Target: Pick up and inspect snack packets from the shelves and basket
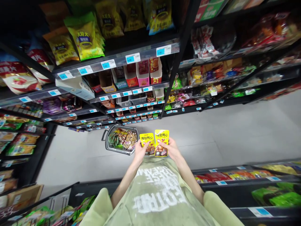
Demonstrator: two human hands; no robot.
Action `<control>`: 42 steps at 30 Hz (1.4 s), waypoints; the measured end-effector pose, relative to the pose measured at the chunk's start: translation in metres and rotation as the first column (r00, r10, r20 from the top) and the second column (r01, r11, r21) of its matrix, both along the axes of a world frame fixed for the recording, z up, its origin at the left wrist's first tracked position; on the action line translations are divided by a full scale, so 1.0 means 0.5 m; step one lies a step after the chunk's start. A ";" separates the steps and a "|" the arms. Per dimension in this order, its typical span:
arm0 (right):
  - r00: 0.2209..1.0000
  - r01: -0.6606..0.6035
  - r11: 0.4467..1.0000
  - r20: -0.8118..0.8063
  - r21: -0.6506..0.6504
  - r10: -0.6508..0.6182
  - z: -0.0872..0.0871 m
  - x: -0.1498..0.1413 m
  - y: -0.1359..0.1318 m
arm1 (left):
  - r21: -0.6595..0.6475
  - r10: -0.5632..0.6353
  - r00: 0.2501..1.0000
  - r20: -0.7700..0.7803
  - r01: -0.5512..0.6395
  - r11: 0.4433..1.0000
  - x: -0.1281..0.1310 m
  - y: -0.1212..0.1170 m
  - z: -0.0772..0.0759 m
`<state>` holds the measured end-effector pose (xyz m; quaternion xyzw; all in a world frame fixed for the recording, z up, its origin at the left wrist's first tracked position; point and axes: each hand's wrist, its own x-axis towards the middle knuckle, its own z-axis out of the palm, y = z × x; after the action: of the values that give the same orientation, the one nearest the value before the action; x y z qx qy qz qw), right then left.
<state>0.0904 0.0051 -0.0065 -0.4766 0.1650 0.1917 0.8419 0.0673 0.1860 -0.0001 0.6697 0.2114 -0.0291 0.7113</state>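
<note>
My left hand (140, 151) grips a yellow snack packet (147, 139) by its left side, thumb across the front. A matching yellow packet (162, 135) is pinched in my right hand (172, 148), its thumb pressed on the printed food picture. Both packets stand upright side by side in front of my shirt, printed faces towards me, with a narrow gap between them. Just left of my left hand, a dark shopping basket (106, 145) sits low down with several packaged goods in it, green ones among them.
Tall black shelves ahead hold yellow and green snack bags (85, 36) and several small open boxes (131, 75). More shelving (218, 183) with bagged goods stands close behind me on both sides. Grey tiled floor (211, 135) runs between the racks. A cardboard box (24, 195) lies at lower left.
</note>
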 end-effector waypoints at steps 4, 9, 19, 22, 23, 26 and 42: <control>1.000 -0.015 0.997 -0.003 -0.069 0.015 -0.005 0.002 0.000 | -0.031 0.018 1.000 -0.013 -0.019 0.999 0.000 0.000 -0.002; 0.999 -0.045 0.990 0.006 -0.133 0.046 -0.009 0.004 -0.001 | -0.057 0.033 0.999 -0.026 -0.034 0.998 0.001 0.000 -0.005; 0.996 0.081 0.994 -0.031 -0.067 -0.084 0.002 0.013 0.006 | -0.048 0.040 0.999 -0.020 -0.041 0.998 0.000 0.002 -0.026; 0.991 0.127 0.992 -0.045 -0.028 -0.128 0.006 0.018 0.007 | -0.071 0.053 0.998 -0.022 -0.055 0.996 -0.001 0.003 -0.025; 0.991 0.123 0.992 -0.052 -0.014 -0.123 0.006 0.019 0.007 | -0.060 0.058 0.998 -0.030 -0.060 0.996 -0.001 0.003 -0.023; 0.992 0.108 0.994 -0.073 0.008 -0.108 0.004 0.018 0.009 | -0.014 0.063 0.995 -0.076 -0.064 0.998 -0.001 0.004 -0.016; 0.989 0.043 0.993 -0.136 -0.113 -0.059 -0.026 0.010 0.005 | 0.006 0.075 0.992 -0.105 -0.074 0.997 0.000 0.000 -0.005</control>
<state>0.0955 0.0078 -0.0193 -0.5031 0.2458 0.1936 0.8056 0.0675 0.1858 -0.0026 0.6597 0.2732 -0.0374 0.6991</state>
